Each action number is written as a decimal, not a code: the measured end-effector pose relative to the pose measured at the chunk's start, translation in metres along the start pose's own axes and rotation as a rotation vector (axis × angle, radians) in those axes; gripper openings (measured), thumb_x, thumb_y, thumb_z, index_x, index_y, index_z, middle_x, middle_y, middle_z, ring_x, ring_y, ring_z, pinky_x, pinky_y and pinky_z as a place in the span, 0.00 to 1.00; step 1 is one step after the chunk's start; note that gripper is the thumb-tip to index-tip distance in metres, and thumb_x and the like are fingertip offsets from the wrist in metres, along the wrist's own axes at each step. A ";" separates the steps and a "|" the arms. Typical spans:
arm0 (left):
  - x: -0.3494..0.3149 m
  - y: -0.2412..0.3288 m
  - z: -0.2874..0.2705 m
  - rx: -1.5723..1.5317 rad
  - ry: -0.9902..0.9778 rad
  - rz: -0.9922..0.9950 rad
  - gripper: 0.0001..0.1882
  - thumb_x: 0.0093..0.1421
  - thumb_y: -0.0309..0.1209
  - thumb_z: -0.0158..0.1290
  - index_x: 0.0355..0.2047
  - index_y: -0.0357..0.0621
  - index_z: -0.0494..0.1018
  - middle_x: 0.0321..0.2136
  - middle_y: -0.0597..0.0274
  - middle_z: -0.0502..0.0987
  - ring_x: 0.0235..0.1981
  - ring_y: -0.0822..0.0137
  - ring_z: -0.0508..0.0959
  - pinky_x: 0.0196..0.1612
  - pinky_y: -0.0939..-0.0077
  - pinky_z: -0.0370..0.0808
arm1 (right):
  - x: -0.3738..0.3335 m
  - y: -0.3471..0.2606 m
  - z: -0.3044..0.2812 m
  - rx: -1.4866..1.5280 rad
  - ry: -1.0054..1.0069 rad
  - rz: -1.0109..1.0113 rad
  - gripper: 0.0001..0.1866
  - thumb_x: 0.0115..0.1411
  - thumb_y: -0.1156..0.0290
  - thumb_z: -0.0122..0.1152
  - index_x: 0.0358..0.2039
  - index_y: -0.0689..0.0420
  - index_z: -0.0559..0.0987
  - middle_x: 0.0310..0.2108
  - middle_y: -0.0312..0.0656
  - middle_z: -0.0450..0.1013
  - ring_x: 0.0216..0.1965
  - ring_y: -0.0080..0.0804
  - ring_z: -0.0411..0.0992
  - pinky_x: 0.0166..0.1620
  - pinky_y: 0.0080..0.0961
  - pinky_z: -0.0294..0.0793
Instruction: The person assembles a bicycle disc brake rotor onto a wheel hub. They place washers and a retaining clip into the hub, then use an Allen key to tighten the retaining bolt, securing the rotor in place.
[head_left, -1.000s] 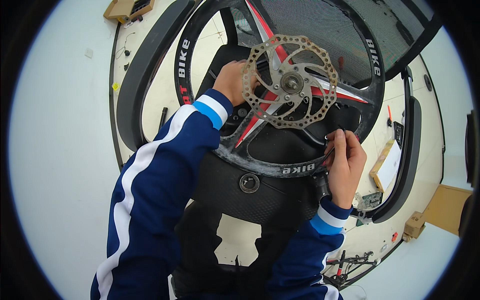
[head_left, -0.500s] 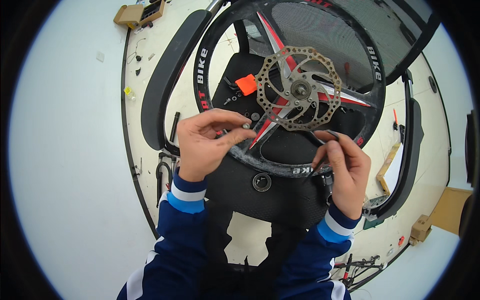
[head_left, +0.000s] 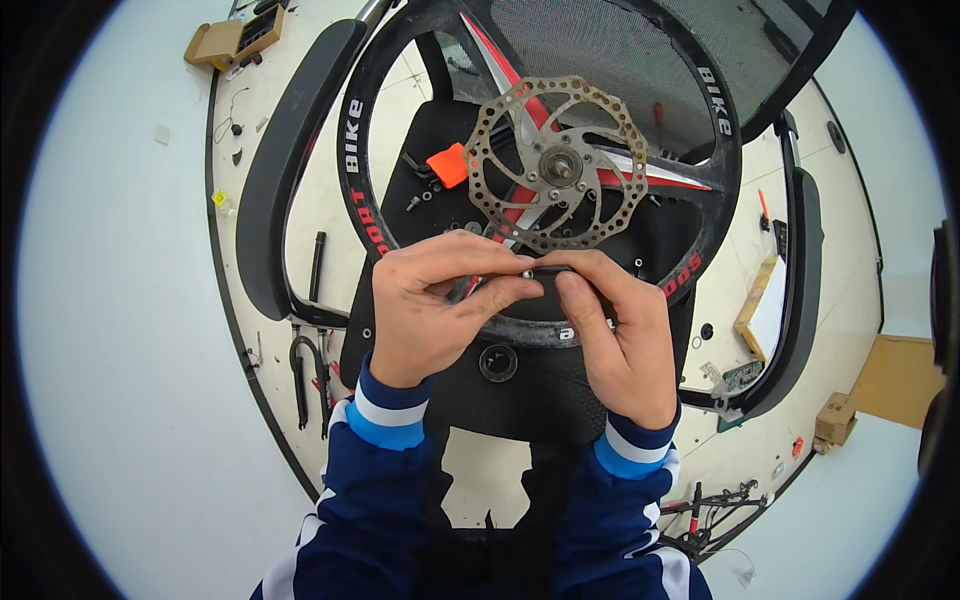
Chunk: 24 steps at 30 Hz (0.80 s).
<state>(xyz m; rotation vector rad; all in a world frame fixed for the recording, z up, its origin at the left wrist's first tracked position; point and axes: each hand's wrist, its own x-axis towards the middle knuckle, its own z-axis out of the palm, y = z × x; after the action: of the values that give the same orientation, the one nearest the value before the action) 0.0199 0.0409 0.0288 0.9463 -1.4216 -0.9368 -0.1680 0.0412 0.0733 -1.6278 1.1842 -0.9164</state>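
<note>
My left hand [head_left: 430, 305] pinches a small silver bolt [head_left: 527, 275] between thumb and fingertips. My right hand [head_left: 628, 335] grips a thin dark hex key [head_left: 552, 268], its end meeting the bolt; the fingers hide most of the tool. Both hands are over the near rim of a black bicycle wheel [head_left: 352, 190] with red and silver spokes. Beyond them, a perforated disc brake rotor [head_left: 628, 190] sits around the wheel's hub [head_left: 560, 167]. A round black ring [head_left: 498, 363] lies just below the hands.
The wheel rests on a black chair seat [head_left: 560, 395] between a left armrest [head_left: 300, 170] and a right armrest [head_left: 803, 300]. An orange holder [head_left: 447, 166] with black keys lies among loose hardware. A bicycle fork [head_left: 300, 375] and a cardboard box [head_left: 835, 418] are on the floor.
My hands have come together, the right moving left, so the hex key now meets the bolt. The whole view has shifted, putting the wheel and chair further left.
</note>
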 end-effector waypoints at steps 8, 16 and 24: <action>-0.004 -0.005 -0.002 0.016 0.042 -0.011 0.11 0.53 0.14 0.65 0.38 0.29 0.82 0.34 0.50 0.81 0.34 0.66 0.82 0.37 0.78 0.81 | 0.004 0.000 0.011 -0.019 -0.017 -0.010 0.08 0.67 0.76 0.56 0.44 0.64 0.80 0.27 0.49 0.76 0.25 0.39 0.75 0.32 0.26 0.72; -0.006 -0.011 -0.002 0.316 0.085 0.153 0.13 0.48 0.15 0.68 0.36 0.35 0.84 0.31 0.56 0.82 0.30 0.66 0.81 0.33 0.79 0.76 | 0.006 0.016 0.020 0.045 -0.094 0.137 0.10 0.71 0.70 0.52 0.45 0.63 0.78 0.25 0.49 0.74 0.24 0.38 0.71 0.33 0.27 0.70; -0.004 -0.014 0.005 0.208 0.026 0.131 0.14 0.49 0.14 0.66 0.37 0.36 0.84 0.34 0.55 0.83 0.31 0.64 0.82 0.36 0.76 0.78 | 0.002 0.019 0.016 -0.031 -0.090 0.105 0.08 0.71 0.70 0.52 0.42 0.62 0.73 0.23 0.48 0.71 0.23 0.37 0.69 0.31 0.29 0.69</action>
<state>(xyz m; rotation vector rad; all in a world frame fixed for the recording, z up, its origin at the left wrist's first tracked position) 0.0157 0.0402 0.0139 1.0006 -1.5604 -0.6872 -0.1584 0.0403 0.0505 -1.5987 1.2148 -0.7544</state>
